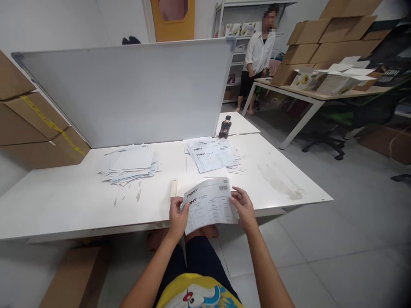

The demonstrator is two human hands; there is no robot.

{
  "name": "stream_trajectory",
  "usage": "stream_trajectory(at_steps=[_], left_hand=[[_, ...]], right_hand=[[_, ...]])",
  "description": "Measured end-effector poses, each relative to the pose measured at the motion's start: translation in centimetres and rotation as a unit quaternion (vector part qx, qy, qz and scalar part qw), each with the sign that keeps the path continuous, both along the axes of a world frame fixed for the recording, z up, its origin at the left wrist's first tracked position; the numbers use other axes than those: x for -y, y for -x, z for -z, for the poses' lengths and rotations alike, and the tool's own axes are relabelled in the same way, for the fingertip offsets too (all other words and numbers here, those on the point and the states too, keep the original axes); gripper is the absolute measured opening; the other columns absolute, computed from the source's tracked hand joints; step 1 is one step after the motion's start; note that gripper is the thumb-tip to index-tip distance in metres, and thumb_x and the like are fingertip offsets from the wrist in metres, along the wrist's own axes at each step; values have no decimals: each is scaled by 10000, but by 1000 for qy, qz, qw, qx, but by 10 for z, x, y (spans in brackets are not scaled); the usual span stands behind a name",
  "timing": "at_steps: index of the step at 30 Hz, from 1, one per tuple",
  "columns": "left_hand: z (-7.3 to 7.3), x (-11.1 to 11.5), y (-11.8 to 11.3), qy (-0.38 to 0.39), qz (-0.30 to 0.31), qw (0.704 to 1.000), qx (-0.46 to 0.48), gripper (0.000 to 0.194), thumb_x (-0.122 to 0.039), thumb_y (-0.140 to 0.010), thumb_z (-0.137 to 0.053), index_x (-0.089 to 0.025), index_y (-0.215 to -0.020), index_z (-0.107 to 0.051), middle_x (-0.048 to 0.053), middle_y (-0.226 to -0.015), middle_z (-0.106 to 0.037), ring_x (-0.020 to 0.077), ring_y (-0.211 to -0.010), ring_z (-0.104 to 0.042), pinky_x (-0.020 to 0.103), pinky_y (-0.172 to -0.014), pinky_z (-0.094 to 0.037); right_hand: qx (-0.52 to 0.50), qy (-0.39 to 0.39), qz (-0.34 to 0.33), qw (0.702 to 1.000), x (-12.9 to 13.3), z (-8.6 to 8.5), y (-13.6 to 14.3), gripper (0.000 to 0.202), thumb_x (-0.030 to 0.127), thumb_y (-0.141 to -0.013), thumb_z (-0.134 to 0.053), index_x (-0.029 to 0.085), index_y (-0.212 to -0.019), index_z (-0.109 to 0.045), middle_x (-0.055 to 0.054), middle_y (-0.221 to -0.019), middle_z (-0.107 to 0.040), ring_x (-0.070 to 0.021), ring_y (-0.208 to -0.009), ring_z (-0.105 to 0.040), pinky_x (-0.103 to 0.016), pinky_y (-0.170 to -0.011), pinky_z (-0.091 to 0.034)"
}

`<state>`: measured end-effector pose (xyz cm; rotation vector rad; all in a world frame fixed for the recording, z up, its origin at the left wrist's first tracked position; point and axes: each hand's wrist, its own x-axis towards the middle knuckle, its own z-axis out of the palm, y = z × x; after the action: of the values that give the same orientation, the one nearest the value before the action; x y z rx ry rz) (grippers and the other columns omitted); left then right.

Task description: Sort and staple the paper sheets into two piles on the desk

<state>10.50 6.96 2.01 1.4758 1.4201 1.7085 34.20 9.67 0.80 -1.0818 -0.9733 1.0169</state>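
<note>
Between my two hands I hold printed paper sheets point(208, 205) marked PONY, slightly curved, over the front edge of the white table point(77, 205). My left hand point(178, 216) pinches the left edge with the thumb on top. At the right edge, my right hand point(243, 206) grips with thumb and fingers. Just beyond my left hand lies a small pale block point(174, 188). Farther back, a pile of printed sheets point(210, 158) lies spread, and a thicker paper stack point(131, 164) sits to the left.
A dark drink bottle point(225, 127) stands behind the sheets. A whiteboard point(128, 94) rises along the table's back edge. Cardboard boxes point(41, 124) are stacked at left. A person point(258, 55) in a white shirt stands by another table point(289, 88) with boxes on it.
</note>
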Motion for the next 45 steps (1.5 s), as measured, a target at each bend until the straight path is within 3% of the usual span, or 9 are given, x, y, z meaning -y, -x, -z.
stream_trajectory(at_steps=[6,12,20,24,27,32,39,42,45], left_hand=[[-10,3,3,-129,-6,990,-56,245,-423,-882,-592,-240,-959,-447,47,-933,-586,184,-908,-628,375,-817,-526],[24,2,9,-53,-1,992,-117,371,-515,-870,-567,-208,-1065,-493,87,-978,-628,214,-921,-650,396,-814,-542],[-9,5,26,161,174,966,-102,299,-458,-840,-581,-188,-908,-689,77,-896,-717,256,-919,-666,430,-866,-540],[-15,19,66,217,97,968,-82,319,-490,-821,-564,-192,-809,-677,41,-782,-704,235,-800,-665,390,-792,-557],[-16,16,94,214,6,971,-109,330,-480,-830,-532,-199,-946,-662,57,-909,-703,237,-915,-662,384,-846,-538],[-22,-18,102,194,88,946,-247,501,-491,-862,-515,-231,-1289,-542,97,-1396,-517,271,-1327,-449,440,-1090,-388],[-30,-103,70,194,170,880,-400,547,-441,-903,-456,-154,-1368,-485,108,-1534,-363,300,-1463,-207,475,-1183,-198],[-22,-125,60,200,192,856,-436,449,-365,-881,-482,-130,-1252,-573,132,-1457,-468,306,-1421,-301,486,-1166,-227],[-11,-130,57,193,192,865,-421,366,-303,-891,-443,-135,-1170,-608,127,-1318,-575,257,-1290,-466,432,-1125,-318]], right_hand=[[3,-48,51,998,4,-15,14,360,423,-735,-694,232,-1026,-603,-68,-984,-672,-234,-948,-612,-389,-855,-479],[-14,-38,85,996,4,0,23,241,414,-782,-640,226,-927,-595,-30,-878,-672,-205,-868,-610,-350,-818,-464],[121,18,-6,992,0,-11,-5,323,518,-775,-614,221,-896,-653,-43,-853,-686,-234,-852,-604,-357,-790,-468],[114,89,-116,983,20,-11,-5,321,512,-732,-664,215,-851,-679,-31,-784,-686,-224,-755,-606,-314,-661,-471],[82,147,-138,976,40,2,8,331,498,-719,-680,203,-869,-696,-46,-813,-709,-242,-754,-627,-328,-642,-487],[-17,169,-38,985,62,27,33,379,486,-689,-712,199,-935,-689,-78,-924,-730,-266,-831,-665,-371,-710,-537],[41,179,8,983,56,22,63,329,465,-708,-634,196,-895,-666,-87,-886,-730,-279,-796,-668,-362,-631,-535],[99,175,23,979,54,20,66,299,442,-698,-606,198,-861,-662,-89,-881,-728,-285,-817,-662,-359,-664,-523],[122,191,49,973,56,24,61,349,452,-710,-570,182,-914,-656,-104,-932,-727,-294,-843,-661,-370,-701,-512]])
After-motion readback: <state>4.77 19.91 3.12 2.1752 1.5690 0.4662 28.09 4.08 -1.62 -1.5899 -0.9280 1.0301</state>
